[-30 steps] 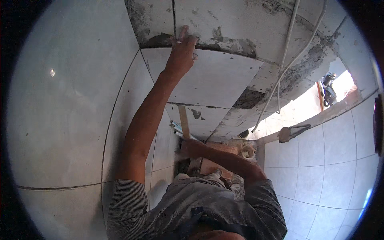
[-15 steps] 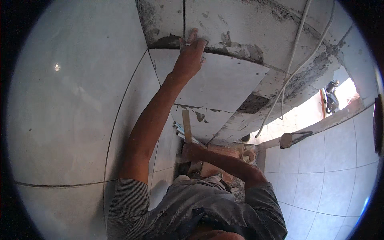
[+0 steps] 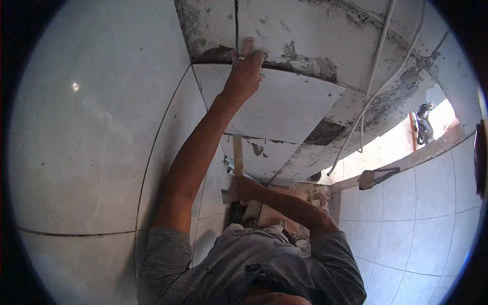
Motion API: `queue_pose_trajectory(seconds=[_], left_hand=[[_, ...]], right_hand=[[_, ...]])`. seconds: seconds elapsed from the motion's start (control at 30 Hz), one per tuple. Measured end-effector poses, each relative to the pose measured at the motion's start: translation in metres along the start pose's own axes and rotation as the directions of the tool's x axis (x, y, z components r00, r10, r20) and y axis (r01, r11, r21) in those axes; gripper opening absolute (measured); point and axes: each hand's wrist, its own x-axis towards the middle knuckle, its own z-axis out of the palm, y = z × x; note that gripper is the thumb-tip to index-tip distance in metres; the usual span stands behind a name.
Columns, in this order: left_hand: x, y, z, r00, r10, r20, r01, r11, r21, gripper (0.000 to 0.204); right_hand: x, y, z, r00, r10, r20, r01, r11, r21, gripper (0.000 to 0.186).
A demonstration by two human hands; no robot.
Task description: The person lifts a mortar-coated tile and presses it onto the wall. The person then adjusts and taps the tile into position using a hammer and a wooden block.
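Observation:
My left hand (image 3: 247,70) reaches up to the top edge of a pale wall tile (image 3: 284,101). Its fingers are spread, some past the edge onto the grey wall and one over the tile face. Lower down, my right hand (image 3: 245,189) is closed round a tool with a pale wooden handle (image 3: 237,152). The handle points up in front of the lower tile (image 3: 264,155), which has grey mortar smears. A blurred grey part (image 3: 226,196) shows beside the fist; whether it belongs to the tool I cannot tell.
Large pale tiles (image 3: 101,152) cover the left wall. Two white cables (image 3: 373,86) hang over the rough wall at right. Beyond an opening stands a motorbike (image 3: 423,123). A grey box with wires (image 3: 367,179) sits by the ledge. Reddish tiles (image 3: 279,207) lie below.
My right hand has shifted slightly upward with the wooden-handled tool, and a blurred grey part now shows beside it. My left hand stays at the tile's top edge.

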Motion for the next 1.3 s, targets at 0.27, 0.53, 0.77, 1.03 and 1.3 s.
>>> queue_pose_trajectory(seconds=[0.27,0.53,0.77,1.03,1.3], left_hand=[[0.0,0.003,0.001,0.981,0.135,-0.137,-0.117,0.984,0.133,0.042],[-0.002,-0.002,0.001,0.989,0.081,-0.127,-0.076,0.996,0.048,0.042],[-0.004,-0.011,0.004,1.0,-0.024,0.011,0.024,0.999,-0.039,0.045],[0.001,0.002,0.002,0.999,0.047,-0.022,-0.045,0.997,0.054,0.049],[0.003,-0.001,-0.002,0.994,-0.046,0.098,0.042,0.998,0.042,0.055]], right_hand=[[0.015,0.017,-0.028,0.998,0.06,0.026,-0.064,0.978,0.2,0.049],[0.015,0.01,-0.054,0.999,0.007,0.052,-0.013,0.993,0.119,0.036],[0.016,0.011,-0.014,0.993,0.054,0.107,-0.055,0.998,0.004,0.039],[-0.016,0.008,-0.004,0.996,0.057,-0.074,-0.049,0.993,0.109,0.042],[-0.004,0.005,-0.008,0.999,0.05,-0.018,-0.047,0.986,0.162,0.044]])
